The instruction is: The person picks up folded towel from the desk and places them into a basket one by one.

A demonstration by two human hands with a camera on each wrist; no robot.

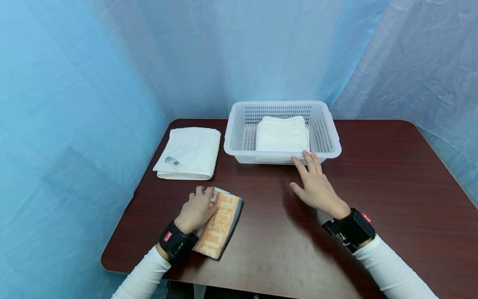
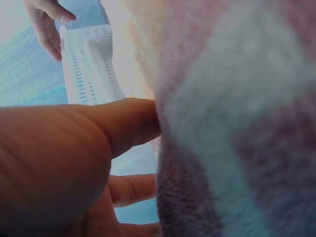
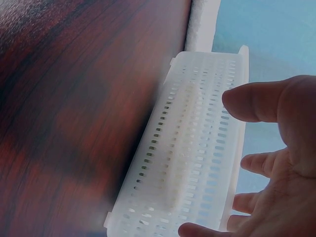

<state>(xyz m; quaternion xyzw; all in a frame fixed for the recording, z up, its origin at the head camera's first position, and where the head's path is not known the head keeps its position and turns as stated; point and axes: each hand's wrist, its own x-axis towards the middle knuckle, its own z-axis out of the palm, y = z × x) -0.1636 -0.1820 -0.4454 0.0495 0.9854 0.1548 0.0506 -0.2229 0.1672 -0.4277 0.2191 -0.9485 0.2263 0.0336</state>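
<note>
A folded orange towel with pale lettering and a blue edge [image 1: 223, 218] is on the near left of the table. My left hand [image 1: 198, 209] holds its left side, fingers bent over the cloth; in the left wrist view the thumb [image 2: 131, 123] touches the fabric. My right hand [image 1: 315, 187] is at the near rim of a white perforated plastic basket [image 1: 239, 154], fingers spread and grasping nothing. Whether its fingertips touch the rim I cannot tell. A folded white towel [image 1: 282, 135] lies inside the basket.
A larger folded white towel [image 1: 192, 149] with a small tag lies left of the basket. The dark wooden table [image 1: 392, 174] has rounded corners, and blue cloth [image 1: 242, 54] hangs behind and beside it.
</note>
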